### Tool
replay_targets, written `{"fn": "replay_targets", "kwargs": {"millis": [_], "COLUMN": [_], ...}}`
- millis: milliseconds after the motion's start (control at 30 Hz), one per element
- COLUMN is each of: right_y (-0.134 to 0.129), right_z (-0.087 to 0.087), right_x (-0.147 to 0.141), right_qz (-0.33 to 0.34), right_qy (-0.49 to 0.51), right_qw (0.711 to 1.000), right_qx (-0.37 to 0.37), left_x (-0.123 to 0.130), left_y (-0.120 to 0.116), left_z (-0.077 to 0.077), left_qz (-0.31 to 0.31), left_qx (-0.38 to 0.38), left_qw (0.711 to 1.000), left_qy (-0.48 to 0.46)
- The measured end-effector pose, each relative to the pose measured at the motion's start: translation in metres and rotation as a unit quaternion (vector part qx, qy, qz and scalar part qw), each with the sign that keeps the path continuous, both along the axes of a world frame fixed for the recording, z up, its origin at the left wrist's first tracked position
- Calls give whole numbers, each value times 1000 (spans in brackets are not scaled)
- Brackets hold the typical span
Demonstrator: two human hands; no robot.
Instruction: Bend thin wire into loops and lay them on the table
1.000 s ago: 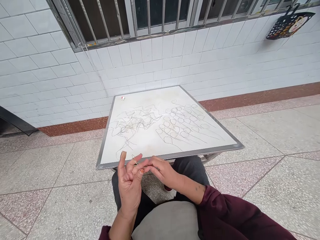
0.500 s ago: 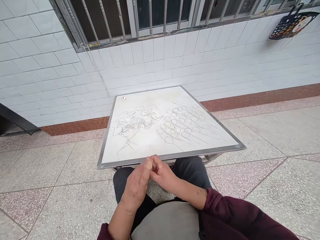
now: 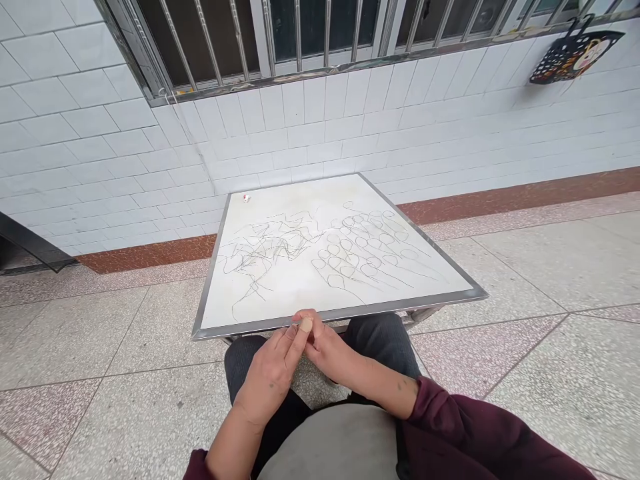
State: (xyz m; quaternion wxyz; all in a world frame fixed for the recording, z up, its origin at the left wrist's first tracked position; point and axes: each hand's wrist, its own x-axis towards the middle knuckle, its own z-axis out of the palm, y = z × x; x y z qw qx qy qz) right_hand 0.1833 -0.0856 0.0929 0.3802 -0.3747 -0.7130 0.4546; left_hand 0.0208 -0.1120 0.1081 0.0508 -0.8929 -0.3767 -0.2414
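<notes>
My left hand [image 3: 275, 363] and my right hand [image 3: 327, 347] meet over my lap, at the near edge of a white table [image 3: 285, 293] with a grey rim. Fingers of both are closed and pressed together at the tips; what they pinch is too small to make out. A pale covering shows on a fingertip of my left hand. Thin dark wires lie on the table: a tangled heap [image 3: 270, 247] at the left and several pieces with looped ends [image 3: 360, 250] at the right.
A small red and white item [image 3: 247, 198] lies at the table's far left corner. Behind the table stands a tiled wall [image 3: 275, 143] with a barred window. A black patterned bag [image 3: 570, 57] hangs at the upper right.
My left hand has turned a little, and its covered fingertip has shifted right, toward my right hand's fingers. The view has shifted slightly. The wires on the table look the same.
</notes>
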Motion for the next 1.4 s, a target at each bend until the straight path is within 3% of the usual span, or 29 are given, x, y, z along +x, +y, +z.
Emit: {"fn": "replay_targets", "kwargs": {"millis": [167,333,467,633,800,1067,1233,1400], "right_y": [2,4,5,6,7,9,9,8], "right_z": [3,-7,-9,-6,-15,-20,-18,-12], "right_x": [5,8,8,6,5,2,2,4], "right_qz": [-2,22,27,43,1,9,-5,14], "right_qy": [-24,-62,-58,-34,-1,66,66,46], "right_qw": [999,996,997,998,1000,997,997,996], "right_qx": [22,55,38,9,-20,-41,-35,-69], "left_x": [-3,-7,-11,-11,-9,-4,-1,3], "left_y": [-1,-2,0,6,11,13,12,12], "left_z": [7,10,9,10,11,12,6,10], "left_qz": [-4,-26,-35,-34,-44,-38,2,-4], "left_qx": [-28,-108,-166,-178,-204,-195,-149,-117], "left_qw": [1000,994,985,983,977,979,988,993], "left_qy": [4,7,-19,-35,-51,-53,-41,5]}}
